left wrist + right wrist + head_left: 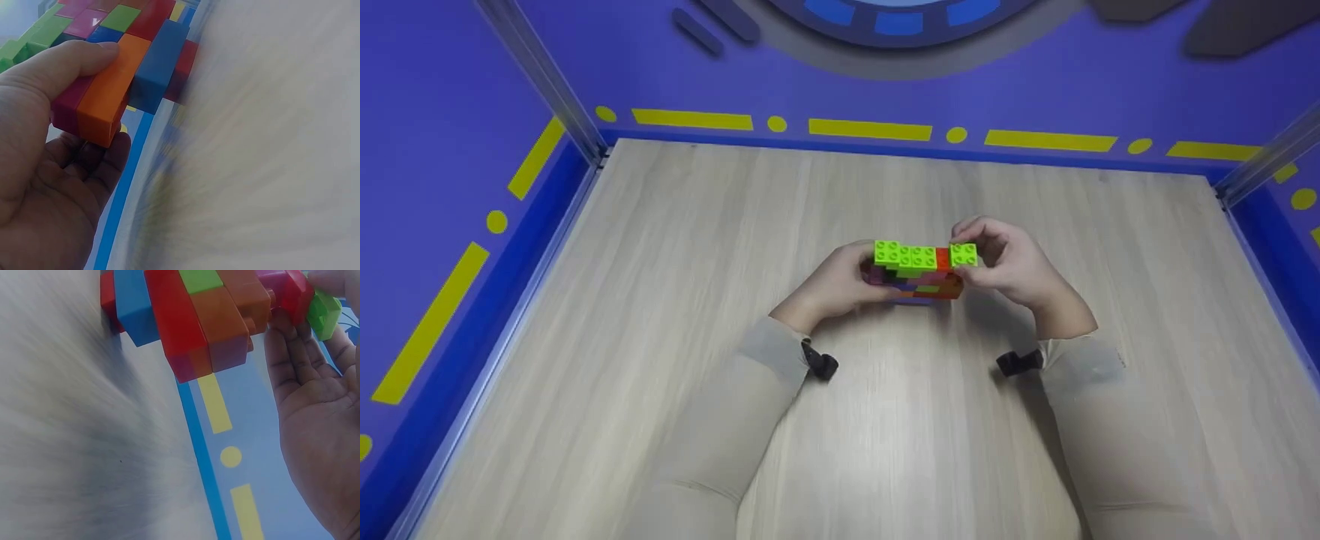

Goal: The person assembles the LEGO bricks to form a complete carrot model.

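Observation:
A wall of stacked toy building bricks [936, 291] stands upright on the table, in orange, red, blue, purple and green. My left hand [844, 281] grips its left end, the thumb across an orange brick [115, 84] and the other fingers behind. Lime green studded bricks [916, 258] run along the top. At the upper right end, my right hand [1016, 259] pinches a lime green brick [964, 255] between thumb and fingers, right beside a red brick [943, 259]. In the right wrist view this green brick [324, 315] is partly hidden by the thumb.
The light wood-look table [885, 450] reaches to a blue back panel [870, 90] with yellow marks. Another blue panel [427, 150] borders the left side. Small black wrist devices [821, 364] stick out from both sleeves.

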Demonstrator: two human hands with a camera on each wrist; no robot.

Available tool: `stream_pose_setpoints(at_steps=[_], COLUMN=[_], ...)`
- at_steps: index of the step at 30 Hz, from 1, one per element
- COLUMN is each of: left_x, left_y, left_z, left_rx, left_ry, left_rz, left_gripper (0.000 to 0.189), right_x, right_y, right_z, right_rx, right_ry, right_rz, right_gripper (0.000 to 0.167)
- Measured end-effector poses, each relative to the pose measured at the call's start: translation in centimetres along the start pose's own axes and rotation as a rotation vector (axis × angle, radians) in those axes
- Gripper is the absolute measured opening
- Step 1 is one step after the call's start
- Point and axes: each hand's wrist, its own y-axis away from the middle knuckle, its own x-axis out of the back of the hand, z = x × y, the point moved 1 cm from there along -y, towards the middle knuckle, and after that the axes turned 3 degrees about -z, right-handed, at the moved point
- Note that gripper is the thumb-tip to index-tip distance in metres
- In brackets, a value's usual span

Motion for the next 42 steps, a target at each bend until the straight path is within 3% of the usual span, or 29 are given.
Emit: stream_pose_setpoints(at_steps=[14,28,31,36,42], left_x=[0.0,0.1,0.0,0.3,1.8], left_y=[0.0,0.1,0.1,0.0,0.2], left_z=[-0.1,0.1,0.0,-0.2,-1.0], left_rx=[0.017,0.012,0.027,0.048,-0.004], left_ry=[-0.022,-0.044,-0.034,-0.024,-0.048], left_rz=[0.005,0.003,-0.002,-0.027,-0.021], left_gripper=[0.061,0.060,0.061,0.065,0.061], right_x=[-0.1,-0.2,-0.1,0.6,1.5], right_y=[0.0,-0.2,-0.2,0.1,0.3], right_z=[0.2,1.9,2.8,4.2,4.9], right_rx=[-0.003,0.031,-0.007,-0.131,-0.179], right_ry=[0.042,-0.101,-0.125,-0.014,0.009], right_rz=[0.039,-0.028,-0.096,-0.196,-0.225], right_gripper=[0.026,0.032,0.042,0.060,0.064])
